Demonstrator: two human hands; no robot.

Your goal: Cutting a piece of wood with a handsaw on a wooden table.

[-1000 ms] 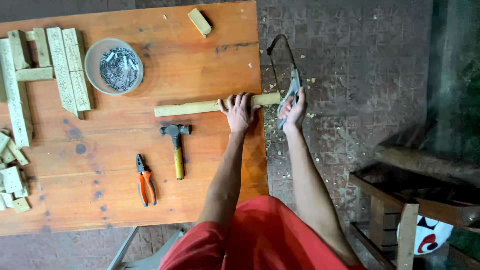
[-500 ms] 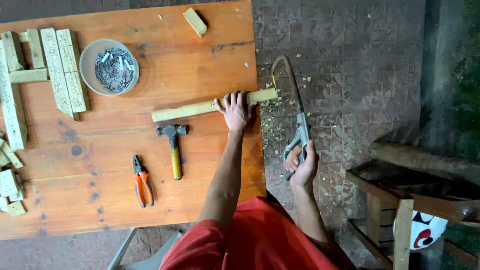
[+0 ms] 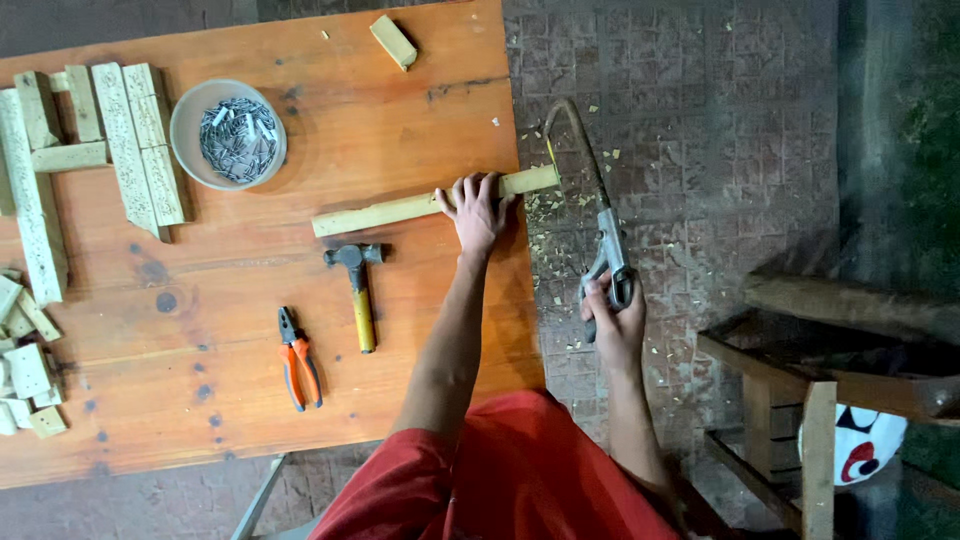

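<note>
My left hand (image 3: 477,210) presses flat on a long pale wooden stick (image 3: 390,209) that lies across the orange wooden table (image 3: 200,400), its right end jutting past the table's edge. My right hand (image 3: 612,322) grips the handle of a hacksaw (image 3: 590,200) off the table's right side. The saw's frame reaches up to the stick's overhanging end, where the blade meets it. Sawdust and chips lie on the paving below the cut.
On the table lie a hammer (image 3: 356,285), orange-handled pliers (image 3: 298,358), a bowl of nails (image 3: 228,134), a small wood block (image 3: 393,41), and several cut wood pieces (image 3: 120,140) at the left. A dark wooden chair frame (image 3: 800,370) stands at the right.
My right hand has drawn the hacksaw back toward me from the stick. My left hand has stayed on the stick.
</note>
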